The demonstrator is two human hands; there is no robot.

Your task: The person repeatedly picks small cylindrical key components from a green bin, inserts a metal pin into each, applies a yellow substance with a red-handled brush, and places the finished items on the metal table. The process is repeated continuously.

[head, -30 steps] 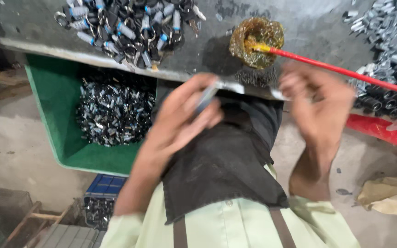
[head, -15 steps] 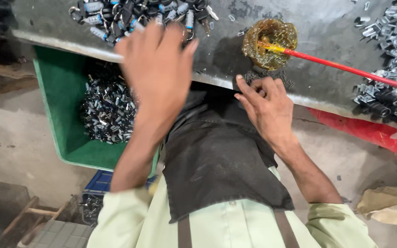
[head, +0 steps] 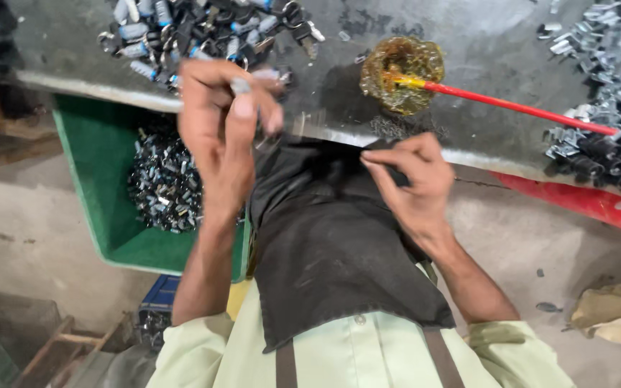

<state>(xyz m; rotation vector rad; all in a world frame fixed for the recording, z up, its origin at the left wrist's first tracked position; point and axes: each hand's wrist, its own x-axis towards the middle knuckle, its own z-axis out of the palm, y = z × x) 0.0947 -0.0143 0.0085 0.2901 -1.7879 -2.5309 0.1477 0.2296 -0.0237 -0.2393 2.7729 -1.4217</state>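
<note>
My left hand (head: pixel 221 133) is raised at the bench edge with a small grey metal part (head: pixel 240 85) pinched at its fingertips, just below a heap of several small metal and blue-tipped parts (head: pixel 203 32). My right hand (head: pixel 411 179) hovers lower over my dark apron (head: pixel 332 244), thumb and forefinger pinched together; whether anything is between them I cannot tell. A round yellowish dish (head: pixel 400 72) with a red-handled brush (head: pixel 519 108) resting in it stands on the grey bench top (head: pixel 483 43) just beyond my right hand.
A green bin (head: pixel 95 187) holding several shiny metal parts hangs below the bench at left. More grey and black parts (head: pixel 605 86) are piled at the bench's right end above a red tray (head: pixel 583 201). A blue crate (head: pixel 159 302) stands on the concrete floor.
My left hand reached up into the heap and has come back toward me with a small part in its fingers. My right hand dropped from the bench edge to above the apron.
</note>
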